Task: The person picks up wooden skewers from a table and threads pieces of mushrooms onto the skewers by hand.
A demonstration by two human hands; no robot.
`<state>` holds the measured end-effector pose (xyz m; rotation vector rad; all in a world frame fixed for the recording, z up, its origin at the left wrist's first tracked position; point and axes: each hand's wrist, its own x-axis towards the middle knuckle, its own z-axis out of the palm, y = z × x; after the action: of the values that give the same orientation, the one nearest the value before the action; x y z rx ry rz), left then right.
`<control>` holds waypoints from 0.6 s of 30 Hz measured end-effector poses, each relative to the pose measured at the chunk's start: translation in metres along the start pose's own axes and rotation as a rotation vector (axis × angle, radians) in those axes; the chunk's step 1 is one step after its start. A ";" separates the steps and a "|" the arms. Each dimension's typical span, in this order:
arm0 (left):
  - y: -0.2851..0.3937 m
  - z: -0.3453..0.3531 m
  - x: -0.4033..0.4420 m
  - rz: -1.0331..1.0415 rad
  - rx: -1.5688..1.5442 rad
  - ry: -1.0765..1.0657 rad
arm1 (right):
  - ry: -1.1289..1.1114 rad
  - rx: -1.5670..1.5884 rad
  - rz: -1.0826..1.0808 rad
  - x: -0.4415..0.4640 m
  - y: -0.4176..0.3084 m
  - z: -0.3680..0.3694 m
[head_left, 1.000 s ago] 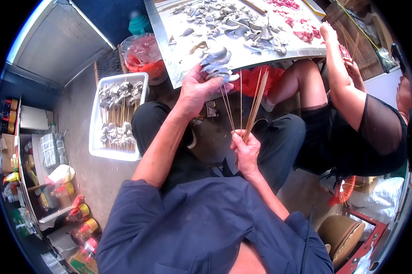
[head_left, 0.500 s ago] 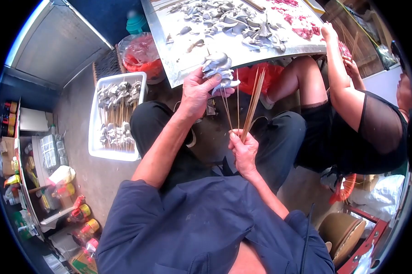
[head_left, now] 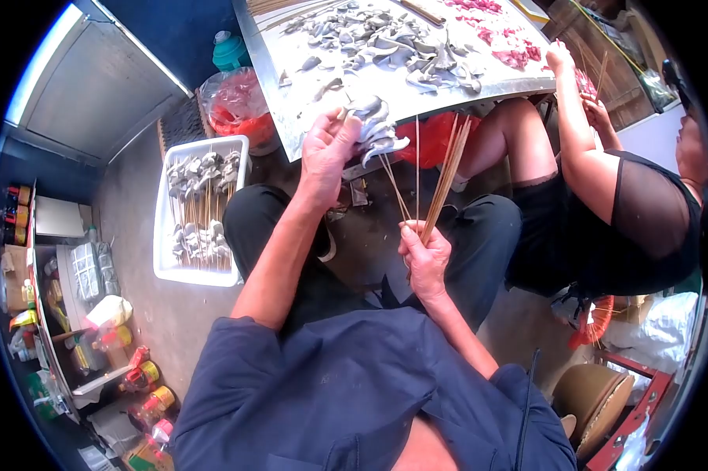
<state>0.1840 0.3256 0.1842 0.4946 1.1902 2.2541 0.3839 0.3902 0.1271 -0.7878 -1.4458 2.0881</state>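
Note:
My left hand is closed on a stack of grey meat slices threaded on thin bamboo skewers, just in front of the table edge. Its thumb presses on the slices from the left side. Lower and to the right, my right hand grips a bundle of bare bamboo skewers. Two thin skewer shafts run from the meat down into that same hand. One more skewer stands apart between them and the bundle. The far fingers of my left hand are partly hidden by the meat.
Loose grey slices and red meat lie on the metal-topped table. A white tray with finished-looking skewers stands at left. A co-worker sits at right, handling red meat. Bottles crowd the lower left.
My left hand has turned and shifted its hold, its thumb now further up the side of the meat slices. My right hand keeps the skewers. The whole view has shifted slightly.

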 end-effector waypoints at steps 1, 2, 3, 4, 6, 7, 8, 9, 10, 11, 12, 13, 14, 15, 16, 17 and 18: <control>0.001 -0.002 0.002 0.022 -0.056 0.065 | -0.006 -0.023 0.011 -0.002 -0.001 0.001; 0.000 -0.005 0.003 0.039 -0.010 0.079 | -0.012 -0.046 0.023 -0.003 -0.001 0.001; -0.001 -0.010 0.004 0.038 -0.010 0.082 | -0.012 -0.047 0.026 -0.004 0.000 0.001; -0.001 -0.012 0.005 0.042 -0.002 0.083 | -0.021 -0.053 0.029 -0.004 0.001 0.001; -0.003 -0.016 0.007 0.044 0.007 0.083 | -0.029 -0.059 0.033 -0.004 0.002 0.000; -0.003 -0.015 0.007 0.051 0.076 0.108 | -0.044 -0.063 0.047 -0.003 0.001 -0.001; -0.004 -0.015 0.008 0.058 0.145 0.134 | -0.060 -0.067 0.061 -0.003 0.001 -0.002; -0.003 -0.016 0.008 0.056 0.145 0.134 | -0.059 -0.068 0.062 -0.003 0.001 -0.002; -0.002 -0.017 0.009 0.044 0.131 0.101 | -0.061 -0.080 0.056 -0.003 0.002 -0.002; -0.002 -0.019 0.009 0.034 0.117 0.068 | -0.065 -0.092 0.050 -0.003 0.002 -0.002; -0.001 -0.021 0.009 0.033 0.117 0.071 | -0.066 -0.093 0.052 -0.004 0.003 -0.003; -0.001 -0.023 0.009 0.025 0.125 0.037 | -0.070 -0.095 0.060 -0.005 0.003 -0.005; -0.001 -0.024 0.009 0.018 0.132 0.003 | -0.074 -0.098 0.068 -0.005 0.004 -0.007; -0.002 -0.025 0.008 0.016 0.131 0.005 | -0.074 -0.099 0.070 -0.006 0.006 -0.009; -0.001 -0.025 0.007 0.012 0.136 -0.006 | -0.082 -0.083 0.058 -0.006 0.008 -0.011; 0.000 -0.025 0.006 0.009 0.142 -0.019 | -0.090 -0.067 0.045 -0.006 0.009 -0.012; 0.000 -0.024 0.006 0.008 0.142 -0.019 | -0.089 -0.067 0.045 -0.007 0.008 -0.012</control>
<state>0.1662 0.3137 0.1709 0.5745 1.3473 2.1761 0.3967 0.3906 0.1172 -0.7691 -1.5655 2.1429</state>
